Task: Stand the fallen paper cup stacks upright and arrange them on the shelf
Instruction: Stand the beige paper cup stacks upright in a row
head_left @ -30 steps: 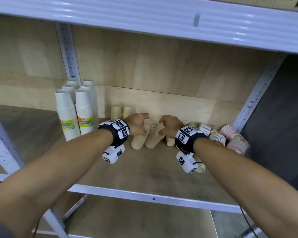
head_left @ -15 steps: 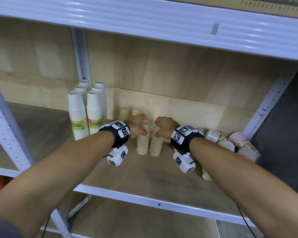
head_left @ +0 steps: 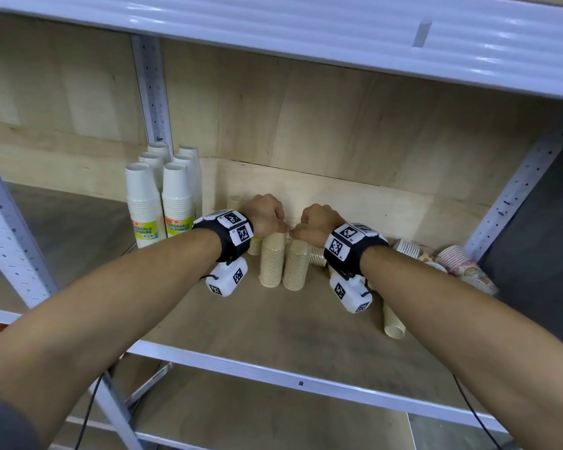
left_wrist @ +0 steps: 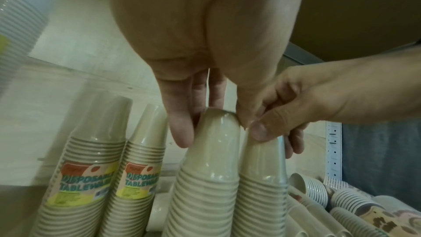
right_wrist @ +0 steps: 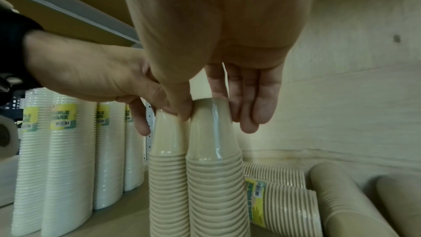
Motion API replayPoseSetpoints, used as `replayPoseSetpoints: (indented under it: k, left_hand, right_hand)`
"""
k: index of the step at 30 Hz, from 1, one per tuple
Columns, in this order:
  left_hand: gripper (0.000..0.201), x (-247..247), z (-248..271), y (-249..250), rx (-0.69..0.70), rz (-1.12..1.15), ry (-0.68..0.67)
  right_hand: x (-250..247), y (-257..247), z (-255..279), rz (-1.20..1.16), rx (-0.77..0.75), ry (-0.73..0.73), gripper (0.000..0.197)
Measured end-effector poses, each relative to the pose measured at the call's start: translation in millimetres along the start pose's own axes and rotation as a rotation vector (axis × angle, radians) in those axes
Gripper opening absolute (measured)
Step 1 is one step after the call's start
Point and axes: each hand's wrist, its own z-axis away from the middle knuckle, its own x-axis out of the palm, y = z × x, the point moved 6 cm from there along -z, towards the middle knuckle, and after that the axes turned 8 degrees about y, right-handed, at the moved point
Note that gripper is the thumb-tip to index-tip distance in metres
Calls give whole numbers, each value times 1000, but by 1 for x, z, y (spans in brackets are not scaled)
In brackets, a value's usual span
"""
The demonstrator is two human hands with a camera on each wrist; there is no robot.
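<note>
Both hands are at the centre of the head view, each holding the top of one upright stack. The left hand (head_left: pixel 267 216) has its grip closed round the crown of the left beige ribbed paper cup stack (head_left: pixel 271 261), thumb on one side and fingers (left_wrist: pixel 182 132) on the other. The right hand (head_left: pixel 319 222) pinches the top of the right beige ribbed paper cup stack (head_left: pixel 296 266) in the same way. The two stacks stand touching, base down on the wooden shelf board (head_left: pixel 273 326), right of the upright white paper cup stacks with yellow labels (head_left: pixel 160 203) at centre left. Judged step: both stacks are stood up and are being steadied and aligned. Work remains: a labelled beige stack (right_wrist: pixel 280 203) lies on its side just right of the pair, a plain beige stack (head_left: pixel 392 323) lies at lower right, and patterned cup stacks (head_left: pixel 462 261) lie fallen at far right. The next move likely calls for a gentle release, so neither stack topples, then a reach right for a fallen one.
</note>
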Motion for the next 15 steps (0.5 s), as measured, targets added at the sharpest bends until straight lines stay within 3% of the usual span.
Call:
replayPoseSetpoints:
  k: [4, 11, 15]
  left_hand:
    - [28, 0, 0, 8, 45, -16, -26]
    - [49, 1, -2, 6, 16, -78, -24]
    - [40, -2, -3, 6, -7, -84, 19]
  right_hand:
    - [-1, -4, 0, -10, -28, -47, 30]
    - [-4, -4, -1, 11, -61, -60, 51]
    - [-5, -1, -3, 40, -18, -24, 48]
